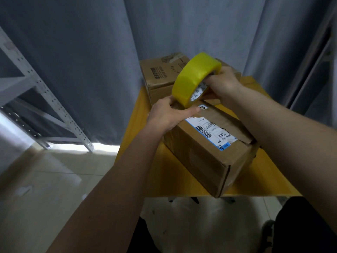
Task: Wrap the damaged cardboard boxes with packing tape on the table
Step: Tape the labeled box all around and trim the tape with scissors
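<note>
A brown cardboard box (204,157) with a white and blue shipping label lies near the front of the yellow table (138,128). Its right top flap edge looks torn. My right hand (221,84) grips a yellow roll of packing tape (193,77), fingers through its core, with the roll's lower edge at the box's far top corner. My left hand (167,114) rests on that far corner, thumb stretched along the top and fingers curled over the edge beside the roll. A second cardboard box (160,77) stands behind, at the table's far side.
Grey curtains hang behind and around the table. A white perforated metal shelf frame (45,99) stands on the tiled floor at the left. Another metal frame runs up the right edge. My dark-clothed knee and a shoe show at the bottom right.
</note>
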`<state>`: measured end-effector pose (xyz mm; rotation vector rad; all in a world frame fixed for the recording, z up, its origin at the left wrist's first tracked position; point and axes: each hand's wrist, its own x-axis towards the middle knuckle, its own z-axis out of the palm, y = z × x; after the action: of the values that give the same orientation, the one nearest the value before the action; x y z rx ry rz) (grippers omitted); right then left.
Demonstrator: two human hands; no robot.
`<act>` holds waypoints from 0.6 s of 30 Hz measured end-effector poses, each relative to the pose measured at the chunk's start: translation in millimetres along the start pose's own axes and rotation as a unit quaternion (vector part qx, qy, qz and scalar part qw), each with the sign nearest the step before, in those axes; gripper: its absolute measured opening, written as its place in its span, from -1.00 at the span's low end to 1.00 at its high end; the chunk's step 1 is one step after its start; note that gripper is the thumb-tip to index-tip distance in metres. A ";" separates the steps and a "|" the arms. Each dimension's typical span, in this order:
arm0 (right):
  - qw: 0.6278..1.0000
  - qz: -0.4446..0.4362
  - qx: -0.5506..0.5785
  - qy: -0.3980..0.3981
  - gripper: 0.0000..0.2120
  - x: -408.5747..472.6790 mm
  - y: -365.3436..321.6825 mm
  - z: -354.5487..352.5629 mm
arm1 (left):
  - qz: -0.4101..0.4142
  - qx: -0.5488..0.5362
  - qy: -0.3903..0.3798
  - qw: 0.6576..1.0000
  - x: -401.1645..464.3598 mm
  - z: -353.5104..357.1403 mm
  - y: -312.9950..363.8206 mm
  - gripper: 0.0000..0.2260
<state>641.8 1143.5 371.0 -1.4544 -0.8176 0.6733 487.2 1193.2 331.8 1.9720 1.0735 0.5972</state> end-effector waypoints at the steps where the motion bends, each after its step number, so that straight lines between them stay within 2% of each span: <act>1: 1.000 0.001 0.005 0.006 -0.92 0.6 1.4 -0.2 | -0.005 -0.005 0.000 1.000 0.2 0.1 -0.1 -0.12; 4: 1.000 -0.013 -0.001 0.026 -0.96 3.3 4.3 -4.7 | -0.015 -0.005 -0.001 1.000 0.1 0.1 0.1 -0.05; 10: 0.996 -0.040 -0.037 0.074 -0.83 9.7 5.1 -19.4 | -0.021 0.007 0.002 1.000 -2.1 -1.9 0.6 0.03; 12: 0.993 -0.037 -0.058 0.097 -0.74 13.8 4.9 -27.8 | -0.017 0.002 0.004 1.000 -3.9 -1.9 -1.3 0.02; 18: 0.990 -0.026 -0.079 0.117 -0.73 16.8 6.0 -35.3 | -0.019 0.012 0.002 1.000 -3.4 -2.1 0.8 -0.03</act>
<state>680.8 1136.9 368.1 -1.6141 -0.7352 0.3947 484.4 1190.9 333.6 1.9674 1.1241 0.5703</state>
